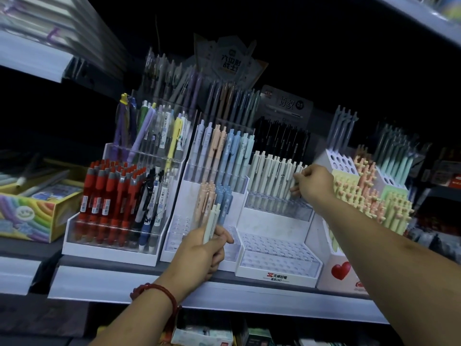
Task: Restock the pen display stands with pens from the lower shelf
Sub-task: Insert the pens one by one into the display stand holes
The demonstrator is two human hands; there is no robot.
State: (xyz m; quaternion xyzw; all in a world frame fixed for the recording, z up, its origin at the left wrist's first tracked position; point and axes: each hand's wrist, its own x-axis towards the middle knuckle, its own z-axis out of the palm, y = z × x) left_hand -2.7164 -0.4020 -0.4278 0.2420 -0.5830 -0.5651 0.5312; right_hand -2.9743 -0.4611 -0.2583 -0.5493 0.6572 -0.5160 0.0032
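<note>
**White pen stands on a shop shelf, two hands at work**

Seen from a head-worn camera facing a dim shop shelf. Near the middle, the left hand (pixel 202 250) is closed round a small handful of pale pens (pixel 210 222). It holds them upright in front of the pastel stand (pixel 185 196), which carries lilac, peach, blue and mint pens in stepped rows. A red cord bracelet (pixel 159 292) circles that wrist.

To the right, the right hand (pixel 313 184) reaches farther in. Its fingers are curled round the rightmost of the cream pens (pixel 272 176), which stand in a raised tier of the white tiered stand (pixel 274 222). That stand's nearest tier shows rows of round holes under clear plastic. Its front edge carries a red logo, the characters 天卓好笔 and a smaller line ending in 1987.

Behind the cream row stand black pens (pixel 282 143) and a grey card (pixel 287 106) reading 培纹, with 0.5 in a circle. Farther back, a folded paper sign (pixel 228 62) reads 六边形战士.

At the left, a clear-fronted stand holds red pens (pixel 107 193) with barcode stickers, beside a few black and blue ones. Far left sits a rainbow box (pixel 27 216) with a smiley face. At the right, a white box (pixel 334 278) printed with a red heart stands just beside the tiered stand. Yellow, peach and green heart-topped pens (pixel 359 193) rise above it.

Below the shelf edge, the lower shelf boxes (pixel 202 333) are too dark and blurred to read.
</note>
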